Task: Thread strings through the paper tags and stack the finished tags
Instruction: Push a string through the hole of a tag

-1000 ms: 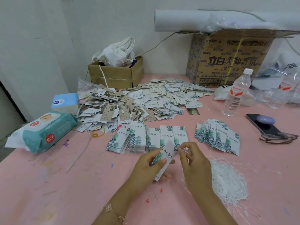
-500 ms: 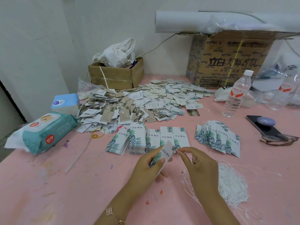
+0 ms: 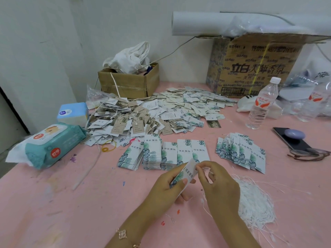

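Note:
My left hand [image 3: 166, 187] holds a white paper tag [image 3: 188, 173] with a green leaf print, tilted up to the right. At the tag's top corner my right hand [image 3: 217, 183] pinches a thin white string [image 3: 207, 171]. A loose heap of white strings [image 3: 254, 199] lies on the pink table [image 3: 71, 212] just right of my right hand. Behind my hands stand neat stacks of leaf-print tags [image 3: 166, 153], and a fanned row of strung tags [image 3: 240, 153] lies to the right.
A big loose pile of tags [image 3: 154, 113] covers the back of the table. Behind it are a small cardboard box [image 3: 129, 83] and a large one [image 3: 256, 65]. A wipes pack [image 3: 52, 144], a water bottle [image 3: 262, 104] and a phone [image 3: 292, 140] sit at the sides.
My right hand has shifted a little lower and right at the tag's top corner, drawing the string along. The left hand keeps the tag almost where it was.

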`<action>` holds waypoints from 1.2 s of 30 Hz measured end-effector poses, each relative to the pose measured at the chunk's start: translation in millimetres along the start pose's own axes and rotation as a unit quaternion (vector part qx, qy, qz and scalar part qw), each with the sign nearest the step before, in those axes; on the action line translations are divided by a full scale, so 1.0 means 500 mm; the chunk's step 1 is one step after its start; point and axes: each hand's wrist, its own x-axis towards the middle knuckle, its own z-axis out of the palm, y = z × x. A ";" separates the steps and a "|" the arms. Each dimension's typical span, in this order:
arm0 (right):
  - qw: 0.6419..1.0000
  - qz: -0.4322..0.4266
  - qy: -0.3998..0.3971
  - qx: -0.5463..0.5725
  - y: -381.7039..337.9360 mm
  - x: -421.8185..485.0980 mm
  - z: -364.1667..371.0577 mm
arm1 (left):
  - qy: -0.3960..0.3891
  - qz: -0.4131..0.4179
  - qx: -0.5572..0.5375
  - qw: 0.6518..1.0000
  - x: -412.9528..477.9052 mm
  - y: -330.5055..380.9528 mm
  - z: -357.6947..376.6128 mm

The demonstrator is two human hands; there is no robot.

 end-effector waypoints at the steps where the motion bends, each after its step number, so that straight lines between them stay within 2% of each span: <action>1: 1.000 -0.010 0.005 -0.014 0.001 0.000 0.002 | 0.001 0.003 0.002 1.000 0.000 0.000 0.000; 17: 0.997 -0.065 0.016 -0.027 0.002 0.004 0.002 | 0.028 0.012 -0.010 0.999 0.002 -0.009 0.002; 28: 0.997 -0.073 0.004 0.003 0.004 0.004 -0.005 | -0.001 -0.042 -0.134 0.990 -0.003 -0.005 0.008; 30: 0.999 -0.047 -0.014 0.013 0.002 0.004 -0.008 | -0.006 -0.032 -0.124 0.992 -0.003 -0.004 0.007; 32: 0.994 0.029 -0.050 0.088 -0.002 0.005 -0.010 | -0.019 -0.014 -0.114 0.993 -0.004 -0.002 0.006; 34: 0.970 0.120 -0.071 0.199 -0.003 0.010 -0.007 | -0.031 0.000 -0.093 0.995 -0.006 0.004 0.006; 36: 0.931 0.201 -0.087 0.292 -0.003 0.020 -0.007 | -0.029 0.006 -0.065 0.997 -0.007 0.006 0.002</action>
